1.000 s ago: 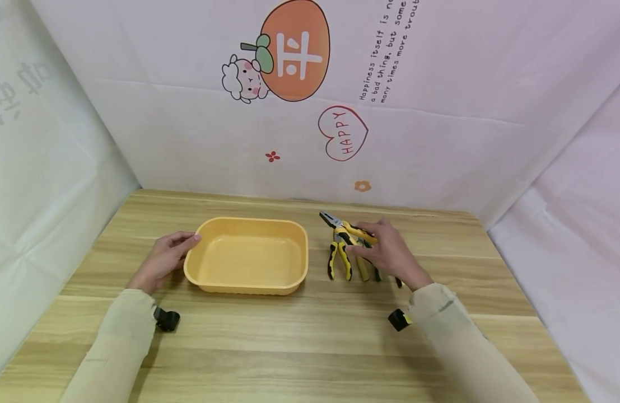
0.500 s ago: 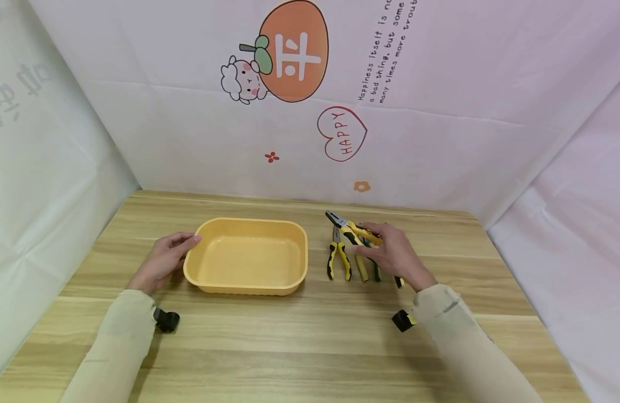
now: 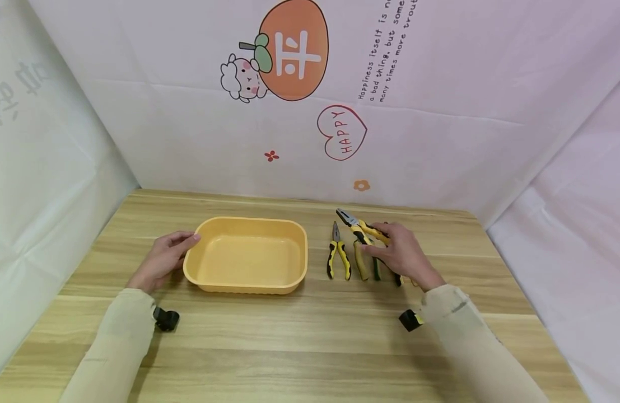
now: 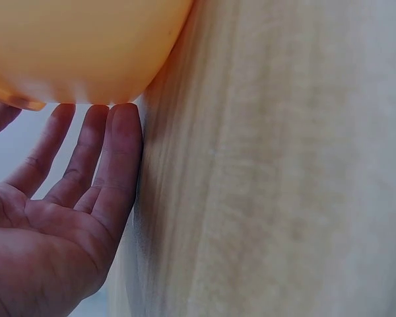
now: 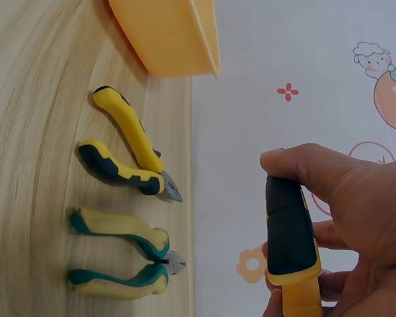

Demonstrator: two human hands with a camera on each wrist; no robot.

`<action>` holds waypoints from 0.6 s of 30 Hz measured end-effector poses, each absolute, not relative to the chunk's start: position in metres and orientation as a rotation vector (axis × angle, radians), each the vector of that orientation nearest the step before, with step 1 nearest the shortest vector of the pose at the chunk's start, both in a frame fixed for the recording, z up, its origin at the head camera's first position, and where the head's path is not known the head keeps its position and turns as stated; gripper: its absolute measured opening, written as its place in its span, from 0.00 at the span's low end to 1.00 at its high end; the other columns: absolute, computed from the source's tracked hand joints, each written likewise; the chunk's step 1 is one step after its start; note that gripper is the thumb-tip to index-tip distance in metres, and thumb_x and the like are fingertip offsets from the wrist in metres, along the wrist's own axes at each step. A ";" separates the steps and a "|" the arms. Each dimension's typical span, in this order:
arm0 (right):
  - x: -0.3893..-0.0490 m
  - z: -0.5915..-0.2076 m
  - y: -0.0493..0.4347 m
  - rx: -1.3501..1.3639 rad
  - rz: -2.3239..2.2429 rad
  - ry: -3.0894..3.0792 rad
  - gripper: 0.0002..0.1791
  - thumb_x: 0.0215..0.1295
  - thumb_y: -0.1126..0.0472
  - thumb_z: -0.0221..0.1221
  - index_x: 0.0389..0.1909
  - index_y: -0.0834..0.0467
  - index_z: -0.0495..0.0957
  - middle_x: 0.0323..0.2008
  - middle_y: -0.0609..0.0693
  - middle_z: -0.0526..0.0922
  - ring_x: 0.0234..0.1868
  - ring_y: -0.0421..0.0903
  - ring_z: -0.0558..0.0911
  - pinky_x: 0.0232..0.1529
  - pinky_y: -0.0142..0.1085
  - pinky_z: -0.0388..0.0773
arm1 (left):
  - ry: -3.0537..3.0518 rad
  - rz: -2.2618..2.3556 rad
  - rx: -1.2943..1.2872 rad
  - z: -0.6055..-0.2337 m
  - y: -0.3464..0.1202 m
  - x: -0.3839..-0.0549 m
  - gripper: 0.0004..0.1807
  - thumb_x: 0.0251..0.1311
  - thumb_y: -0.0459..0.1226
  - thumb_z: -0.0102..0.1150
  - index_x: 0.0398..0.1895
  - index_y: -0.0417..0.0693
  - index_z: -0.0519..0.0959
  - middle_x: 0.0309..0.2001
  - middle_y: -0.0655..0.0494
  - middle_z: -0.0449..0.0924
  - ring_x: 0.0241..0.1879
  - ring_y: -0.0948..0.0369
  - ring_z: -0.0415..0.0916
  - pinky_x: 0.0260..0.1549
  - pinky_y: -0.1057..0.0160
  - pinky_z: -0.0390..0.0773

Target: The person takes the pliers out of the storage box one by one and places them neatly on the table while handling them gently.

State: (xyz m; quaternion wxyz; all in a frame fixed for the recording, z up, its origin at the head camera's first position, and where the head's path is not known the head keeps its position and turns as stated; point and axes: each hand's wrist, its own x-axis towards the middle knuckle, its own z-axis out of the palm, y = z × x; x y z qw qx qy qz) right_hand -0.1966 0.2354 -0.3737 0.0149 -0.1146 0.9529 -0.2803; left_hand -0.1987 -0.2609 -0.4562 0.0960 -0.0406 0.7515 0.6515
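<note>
In the head view, my right hand (image 3: 402, 252) grips combination pliers (image 3: 351, 219) by their yellow-and-black handles, the metal nose toward the back left. My left hand (image 3: 163, 260) holds the left rim of a yellow plastic tub (image 3: 246, 290), thumb on the rim. In the left wrist view its fingertips (image 4: 124, 122) touch the outer wall. Between tub and right hand lie yellow-and-black long-nose pliers (image 3: 337, 257). Beside them are cutting pliers (image 5: 122, 228) with cream-and-green handles, partly under the held pliers. Another black-and-yellow handle (image 3: 399, 279) shows below my right hand; its tool is mostly hidden.
Everything rests on a wood-grain table (image 3: 269, 347). A white printed cloth (image 3: 189, 129) hangs behind the table's back edge, with more cloth at both sides. Small black cameras (image 3: 166, 319) sit at the wrists.
My right hand has shifted right with the combination pliers, away from above the long-nose pliers, which now show fully. My left hand and the tub have stayed put.
</note>
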 end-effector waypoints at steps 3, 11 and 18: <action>-0.197 -0.373 0.240 -0.334 -0.859 2.961 0.35 0.66 0.54 0.69 0.68 0.67 0.71 0.63 0.67 0.75 0.62 0.65 0.73 0.56 0.59 0.74 | 2.238 1.918 -0.112 -0.457 -0.262 -0.199 0.37 0.74 0.52 0.55 0.71 0.30 0.64 0.57 0.48 0.74 0.43 0.71 0.81 0.42 0.67 0.85; -0.195 -0.373 0.254 -0.263 -0.863 2.967 0.38 0.68 0.52 0.67 0.71 0.68 0.67 0.66 0.68 0.72 0.66 0.68 0.69 0.61 0.64 0.71 | 2.226 1.925 -0.119 -0.457 -0.262 -0.199 0.37 0.74 0.51 0.56 0.70 0.30 0.65 0.53 0.55 0.75 0.43 0.70 0.81 0.42 0.66 0.85; -0.193 -0.373 0.267 -0.164 -0.856 2.983 0.39 0.69 0.51 0.66 0.72 0.69 0.65 0.69 0.71 0.67 0.68 0.71 0.65 0.63 0.65 0.68 | 2.241 1.917 -0.114 -0.456 -0.262 -0.199 0.38 0.73 0.53 0.56 0.70 0.30 0.65 0.53 0.54 0.75 0.43 0.70 0.81 0.43 0.66 0.85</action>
